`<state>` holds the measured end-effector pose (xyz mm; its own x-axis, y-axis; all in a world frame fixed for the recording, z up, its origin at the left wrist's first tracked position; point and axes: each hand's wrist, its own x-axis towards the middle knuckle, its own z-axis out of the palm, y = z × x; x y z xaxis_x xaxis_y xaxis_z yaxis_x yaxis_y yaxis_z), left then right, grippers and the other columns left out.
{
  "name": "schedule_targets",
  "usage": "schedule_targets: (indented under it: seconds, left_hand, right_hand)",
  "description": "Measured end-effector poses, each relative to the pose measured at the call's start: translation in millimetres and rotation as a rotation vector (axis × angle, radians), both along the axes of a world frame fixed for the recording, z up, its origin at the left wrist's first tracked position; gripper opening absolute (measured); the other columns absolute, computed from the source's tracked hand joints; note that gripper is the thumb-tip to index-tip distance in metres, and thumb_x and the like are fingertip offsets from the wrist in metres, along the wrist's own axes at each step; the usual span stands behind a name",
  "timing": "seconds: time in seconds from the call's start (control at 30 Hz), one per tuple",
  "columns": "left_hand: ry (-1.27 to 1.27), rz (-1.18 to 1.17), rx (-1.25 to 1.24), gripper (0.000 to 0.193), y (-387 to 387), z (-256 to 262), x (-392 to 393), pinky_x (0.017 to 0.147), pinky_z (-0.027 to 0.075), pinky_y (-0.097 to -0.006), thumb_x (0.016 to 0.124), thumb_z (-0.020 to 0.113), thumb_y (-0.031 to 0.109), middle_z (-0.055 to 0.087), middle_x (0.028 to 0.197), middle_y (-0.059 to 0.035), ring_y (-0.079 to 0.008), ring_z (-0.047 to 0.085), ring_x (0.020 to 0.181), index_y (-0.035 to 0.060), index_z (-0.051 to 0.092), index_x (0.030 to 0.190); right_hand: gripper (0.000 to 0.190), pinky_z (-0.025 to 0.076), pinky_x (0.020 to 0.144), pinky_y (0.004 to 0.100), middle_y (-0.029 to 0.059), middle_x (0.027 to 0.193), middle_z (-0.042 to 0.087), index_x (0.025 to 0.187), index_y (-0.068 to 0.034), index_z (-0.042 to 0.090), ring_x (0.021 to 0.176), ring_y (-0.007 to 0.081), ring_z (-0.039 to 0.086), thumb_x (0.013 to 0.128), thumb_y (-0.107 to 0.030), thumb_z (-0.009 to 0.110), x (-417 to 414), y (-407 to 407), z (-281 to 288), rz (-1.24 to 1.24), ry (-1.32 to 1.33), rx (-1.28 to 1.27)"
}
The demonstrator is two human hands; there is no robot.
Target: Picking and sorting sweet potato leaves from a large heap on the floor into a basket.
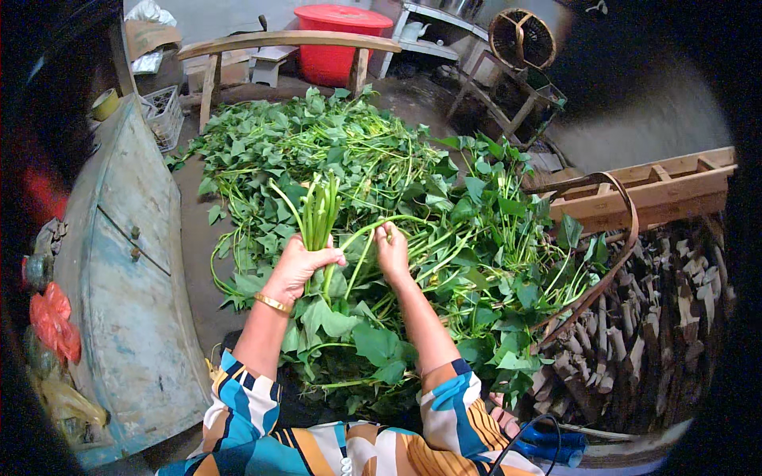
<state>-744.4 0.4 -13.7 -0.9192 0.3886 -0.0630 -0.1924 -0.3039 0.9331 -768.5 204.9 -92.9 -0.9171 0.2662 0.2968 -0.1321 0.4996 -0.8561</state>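
Observation:
My left hand [306, 262] is closed around an upright bundle of green leaf stalks [320, 214], cut or snapped ends up; leaves hang below the fist. To its right, my right hand [391, 247] pinches a long green vine stem [363, 228] that arches between the hands and on to the right. Beneath and beyond both hands spreads a large heap of leafy vines [333, 140], probably sweet potato. More vines [506, 202] lie at the right beside a basket's curved handle [628, 208]. The fingertips of my right hand are partly hidden.
A worn wooden chest or board [137, 285] stands on the left, with a red plastic bag [55, 321] beside it. Stacked firewood [631, 333] and a wooden ladder-like frame [643, 190] are at the right. Behind the heap are a wooden bench [286, 40] and a red lidded tub [333, 56].

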Motion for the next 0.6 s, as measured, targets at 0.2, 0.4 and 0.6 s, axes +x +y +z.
schedule_targets:
  seconds: [0.2, 0.4, 0.6]
  left_hand:
    - [-0.005, 0.024, -0.008, 0.016, 5, -13, -4, 0.057, 0.046, -0.0244, 0.068, 0.067, 0.004, 0.055, 0.066, -0.0017, -0.0137, 0.058, 0.060, 0.0044, 0.052, 0.074]
    - [0.082, 0.008, -0.062, 0.012, 9, -25, -5, 0.056, 0.042, -0.0253, 0.070, 0.063, 0.006, 0.054, 0.063, -0.0007, -0.0108, 0.053, 0.057, 0.0055, 0.052, 0.066]
    - [0.043, 0.020, -0.015, 0.012, 2, -20, -7, 0.059, 0.044, -0.0250, 0.069, 0.066, 0.005, 0.057, 0.065, -0.0012, -0.0113, 0.055, 0.060, 0.0052, 0.055, 0.072]
  right_hand:
    - [0.006, 0.041, 0.063, 0.0429, 0.0117, 0.075, 0.060, 0.078, -0.008, 0.055, 0.076, 0.0308, 0.057, 0.075, -0.006, 0.050, 4, -11, 3, -0.202, -0.050, 0.908]
    - [0.008, 0.049, 0.060, 0.0438, 0.0150, 0.081, 0.060, 0.085, -0.006, 0.050, 0.070, 0.0335, 0.062, 0.081, -0.010, 0.044, 3, -12, -1, -0.170, -0.257, 0.931]
    - [0.023, 0.040, 0.051, 0.0276, 0.0008, 0.064, 0.046, 0.108, -0.003, 0.051, 0.054, 0.0115, 0.041, 0.089, -0.014, 0.046, -8, -4, 8, 0.105, -0.383, -0.491]
